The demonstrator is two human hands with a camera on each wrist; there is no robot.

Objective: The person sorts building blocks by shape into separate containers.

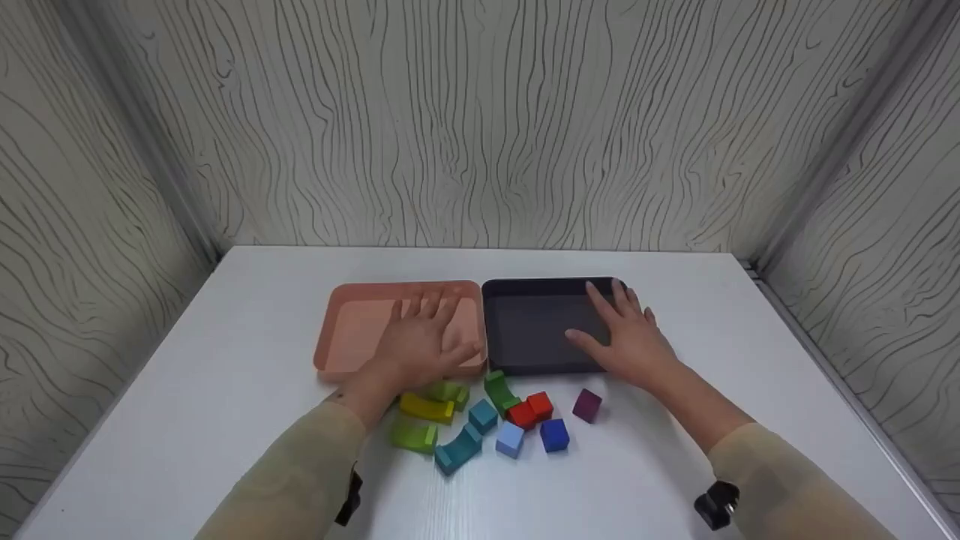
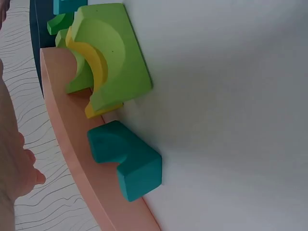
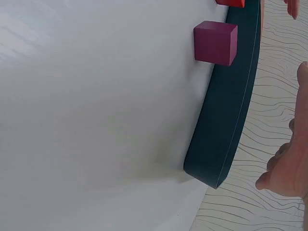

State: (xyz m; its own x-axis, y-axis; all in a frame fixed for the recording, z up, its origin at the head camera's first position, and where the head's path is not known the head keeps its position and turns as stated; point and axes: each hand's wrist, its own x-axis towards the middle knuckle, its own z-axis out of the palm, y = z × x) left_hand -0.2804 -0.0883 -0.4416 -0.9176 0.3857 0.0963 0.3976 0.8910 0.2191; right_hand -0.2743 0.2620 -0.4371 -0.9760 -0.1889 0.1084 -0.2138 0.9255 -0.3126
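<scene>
White table [image 1: 187,405] — two trays [image 1: 356,334] [image 1: 525,334], one purple cube [image 1: 587,406] — two hands [image 1: 420,341] [image 1: 630,341].

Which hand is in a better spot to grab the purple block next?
Probably the right hand. It's empty, spread over the right side of the dark tray, and the purple block sits close by. The left hand, over the pink tray, is farther from it.
</scene>
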